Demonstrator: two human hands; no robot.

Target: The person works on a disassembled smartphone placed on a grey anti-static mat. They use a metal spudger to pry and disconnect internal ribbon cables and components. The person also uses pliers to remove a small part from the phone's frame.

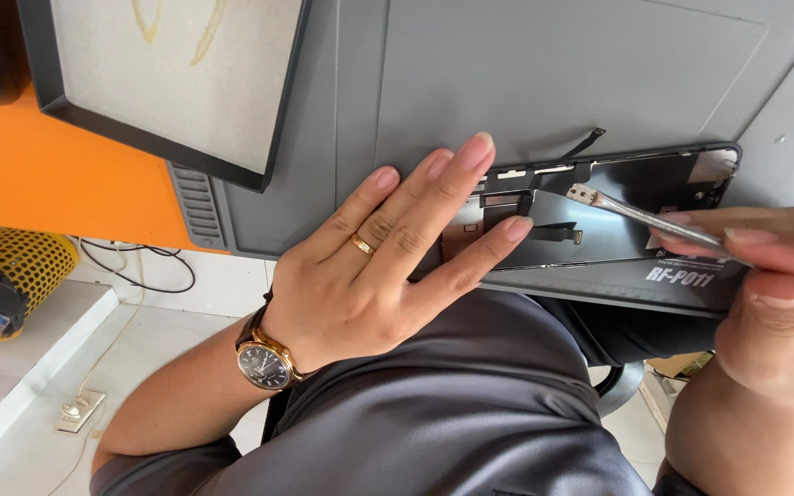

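Near the middle of the frame my left hand (374, 276) lay flat, fingers (457, 170) spread wide, pressing the black screen panel (599, 216) onto the grey mat (553, 73); at the right edge my right hand (769, 303) had its fingers pinched around metal tweezers (645, 218), their tip touching the panel's upper part; a black-framed board (167, 73) sat upper left on the orange surface (39, 174).

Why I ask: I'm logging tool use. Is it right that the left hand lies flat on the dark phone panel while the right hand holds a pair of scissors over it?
Not quite. The head view shows the right hand holding thin metal tweezers, not scissors. The left hand does lie flat on the dark phone panel.
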